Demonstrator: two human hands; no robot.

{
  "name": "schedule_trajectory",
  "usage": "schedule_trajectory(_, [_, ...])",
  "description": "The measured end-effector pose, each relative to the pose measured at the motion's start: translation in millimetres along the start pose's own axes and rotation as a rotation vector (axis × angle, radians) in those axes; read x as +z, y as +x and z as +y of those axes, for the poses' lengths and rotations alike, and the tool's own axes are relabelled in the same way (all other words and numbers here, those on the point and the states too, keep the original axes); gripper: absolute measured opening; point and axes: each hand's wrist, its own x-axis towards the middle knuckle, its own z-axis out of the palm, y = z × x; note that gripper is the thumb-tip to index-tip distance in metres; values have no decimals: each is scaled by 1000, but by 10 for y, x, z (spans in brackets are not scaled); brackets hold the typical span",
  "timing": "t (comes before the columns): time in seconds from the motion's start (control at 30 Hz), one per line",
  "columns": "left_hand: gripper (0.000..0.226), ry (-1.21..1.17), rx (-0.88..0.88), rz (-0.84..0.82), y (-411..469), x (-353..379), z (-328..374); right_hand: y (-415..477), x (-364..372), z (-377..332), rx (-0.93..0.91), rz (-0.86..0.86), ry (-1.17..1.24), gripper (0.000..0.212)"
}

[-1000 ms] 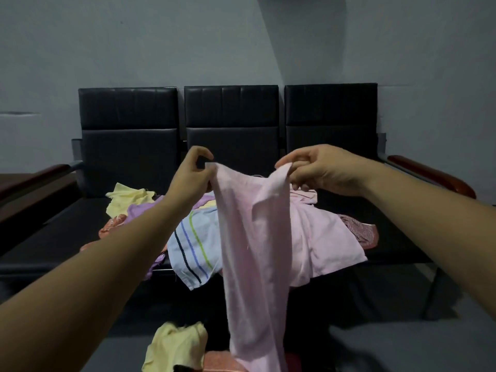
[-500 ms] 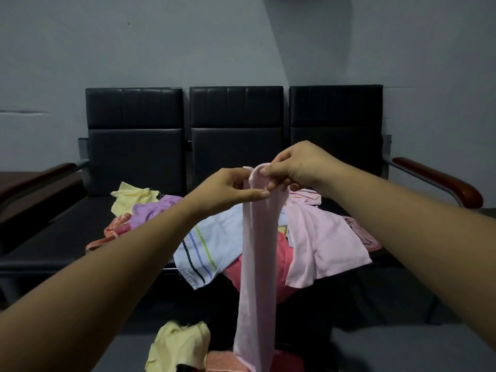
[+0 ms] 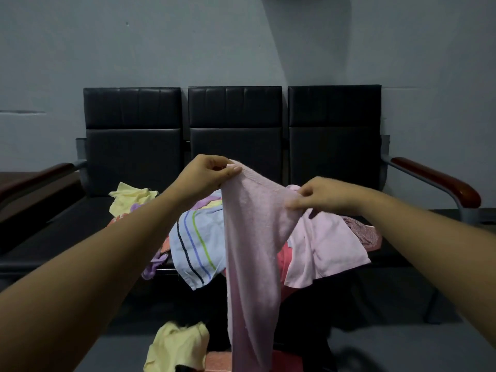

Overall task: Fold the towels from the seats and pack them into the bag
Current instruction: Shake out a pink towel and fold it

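- Two hands on one pink towel (image 3: 252,251), held up in front of the bench (image 3: 234,116). Any read on the lie of it before the next fold?

- Long-ways down, basically. Top corner up level with the bench's backrests, pinched by the left hand (image 3: 206,173), thumb pressed over curled fingers. Rest hanging straight down in front of the bench's middle seat, tail cut off by the frame, so no telling how near the floor.

- And the right hand (image 3: 324,196)?

- Lower, and over toward the bench's right-hand seat. Fingers closed on the towel's side edge a little way below the top, bit blurry, so can't count fingers. Short stretch of cloth sloping between the two grips, high at the left. Nothing else held by either hand.

- Next move, then?

- Only a guess: keep the left as anchor, slide the right down the edge, bring the tail up to halve the length. Right hand the freer one, and nearer that long edge. Easy to snag the tail on the loose pile (image 3: 196,237) lying on the bench's middle seat.

- Bag?

- Can't make one out for sure. Just a yellow towel (image 3: 177,347) and something orange low down in front of the bench.
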Motion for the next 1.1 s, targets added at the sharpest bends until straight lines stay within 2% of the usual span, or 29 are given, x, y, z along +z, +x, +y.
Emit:
schedule_trajectory(0.07, [19,30,-34,30,22,-36,-21,26,-75,56,-53,174,189,29])
schedule_trajectory(0.17, [16,-59,-32,91,82,-73,42,48,-206,-74,-179,380,398,16])
schedule_trajectory(0.27, [14,-284,24,154,165,-111,198,22,-381,-340,-325,487,684,6])
schedule_trajectory(0.33, [18,-303,18,162,197,-142,284,12,-478,-440,-363,511,833,11])
schedule_trajectory(0.43, [17,-211,-15,157,193,-167,327,29,-498,-403,-244,489,741,34])
schedule_trajectory(0.5, [23,-185,-20,167,174,-158,312,28,-451,-342,-198,451,683,27])
schedule_trajectory(0.57, [27,-228,-33,160,158,-112,285,11,-399,-290,-234,421,758,26])
schedule_trajectory(0.7, [14,-265,-7,79,114,52,355,10,-196,-305,-351,233,955,18])
schedule_trajectory(0.8, [13,-157,57,20,72,150,457,50,16,-388,-353,96,883,11])
schedule_trajectory(0.9, [13,-85,75,2,53,203,443,78,84,-465,-319,114,804,10])
schedule_trajectory(1.0, [18,-248,4,29,30,232,366,122,47,-500,-325,177,939,14])
schedule_trajectory(1.03, [22,-334,-19,-8,12,242,336,136,29,-517,-328,196,979,12])
schedule_trajectory(1.1, [33,-436,-65,-183,-39,282,252,169,-33,-537,-333,204,1051,9])
